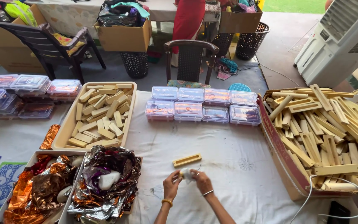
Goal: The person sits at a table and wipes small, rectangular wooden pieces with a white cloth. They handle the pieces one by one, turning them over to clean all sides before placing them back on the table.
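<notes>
Small white piece (186,174) pinched btwn fingertips of both hands, held up off cloth for close handling. L hand (171,185), R hand (201,181) both closed on it. Slotted wooden block (187,160) just beyond fingers, within reach. Foil-lined box (104,182) left of them.

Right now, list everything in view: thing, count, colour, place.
small white object: one, white, held between both hands
wooden slotted piece: one, tan, on cloth above hands
tray of wooden blocks: one, beige, upper left
clear lidded boxes: eight, centre back; more at far left
carton of wooden pieces: one, right
foil-lined boxes: two, orange and silver, lower left
chairs: two, dark, behind table
white cooler: one, upper right
left hand: gold bangle
right hand: silver bangle
</notes>
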